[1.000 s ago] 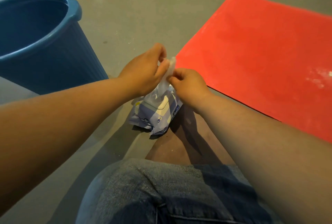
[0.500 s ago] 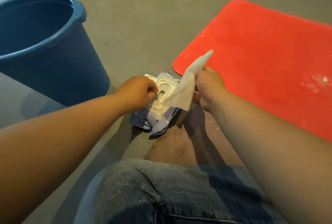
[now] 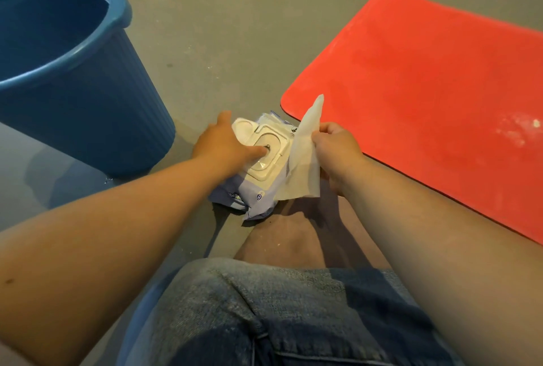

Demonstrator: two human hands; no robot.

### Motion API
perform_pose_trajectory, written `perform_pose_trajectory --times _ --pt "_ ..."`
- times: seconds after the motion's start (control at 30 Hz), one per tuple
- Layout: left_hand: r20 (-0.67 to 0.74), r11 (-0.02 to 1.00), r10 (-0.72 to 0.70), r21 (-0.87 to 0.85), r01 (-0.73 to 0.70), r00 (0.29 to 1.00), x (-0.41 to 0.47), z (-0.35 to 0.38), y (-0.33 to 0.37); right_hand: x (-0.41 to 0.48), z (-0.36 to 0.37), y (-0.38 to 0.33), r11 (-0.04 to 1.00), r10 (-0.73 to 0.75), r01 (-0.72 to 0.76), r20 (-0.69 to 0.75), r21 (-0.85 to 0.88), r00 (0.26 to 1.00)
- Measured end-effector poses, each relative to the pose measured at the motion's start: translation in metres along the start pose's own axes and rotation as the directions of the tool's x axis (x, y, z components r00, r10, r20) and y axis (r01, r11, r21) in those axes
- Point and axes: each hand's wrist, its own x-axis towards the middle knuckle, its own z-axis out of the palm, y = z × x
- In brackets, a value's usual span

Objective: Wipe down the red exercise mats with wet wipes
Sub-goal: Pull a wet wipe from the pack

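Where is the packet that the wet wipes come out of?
Find the big blue plastic bucket and the flat red exercise mat. On the grey floor between them lies a soft pale-purple wipes packet. Only it has a white plastic flip lid.

Floor (image 3: 235, 27): bare grey concrete, matte, a few pale specks and scuffs. Blue ribbed plastic bin (image 3: 88, 107) stands upright at left, soft shadow beside its base. Light dim, diffuse.
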Motion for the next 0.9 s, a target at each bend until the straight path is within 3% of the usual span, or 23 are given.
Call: perform_pose_trajectory --times 0.1,0.2,0.3,0.4,0.5,0.63,0.7,0.77,0.83,0.87,0.9 --pt "-0.192 0.978 0.202 -0.017 -0.209 0.960 -0.010 -0.004 0.010 0.000 -0.002 0.002 1.000 0.003 -0.003 -0.028 -0.019 1.000" --pt "-0.092 0.875 0.476 0.152 -0.460 0.875 -0.034 0.008 0.023 -0.003 -0.008 0.001 0.999 0.032 -0.031 -0.045 0.013 0.998" --pt "0.047 0.691 0.611 0.456 -0.561 0.790 -0.054 0.030 0.024 -0.005 -0.016 0.000 0.993 0.055 -0.051 -0.038 0.102 0.998" --pt "0.198 0.619 0.544 0.561 -0.550 0.815 -0.051 0.037 0.016 -0.008 -0.024 -0.004 0.995 0.043 -0.039 -0.049 0.089 0.998" --pt "0.155 0.674 0.462 0.579 -0.459 0.873 -0.032 0.027 0.011 -0.011 -0.033 -0.007 1.000 0.011 -0.010 -0.059 0.017 0.998" --pt "0.130 0.785 0.234 0.559 -0.266 0.964 -0.010 -0.006 0.003 -0.017 -0.042 -0.011 0.999 -0.045 0.044 -0.067 -0.015 0.997" --pt "0.063 0.879 0.240 0.410 -0.244 0.969 -0.009 -0.011 0.009 -0.019 -0.045 -0.016 0.999 -0.046 0.047 -0.036 0.018 0.998" --pt "0.043 0.982 0.162 -0.103 -0.157 0.986 -0.023 -0.011 0.031 -0.022 -0.045 -0.022 0.996 -0.038 0.037 0.006 0.077 0.999" --pt "0.256 0.825 0.078 -0.559 0.082 0.964 -0.038 -0.010 0.056 -0.028 -0.044 -0.029 0.987 -0.025 0.016 0.052 0.162 0.998" --pt "0.317 0.759 0.114 -0.639 0.123 0.942 -0.042 -0.011 0.064 -0.032 -0.042 -0.032 0.981 -0.023 0.008 0.074 0.191 0.997" --pt "0.312 0.754 0.171 -0.652 0.080 0.935 -0.044 -0.012 0.070 -0.036 -0.042 -0.036 0.976 -0.021 0.001 0.089 0.216 0.996"
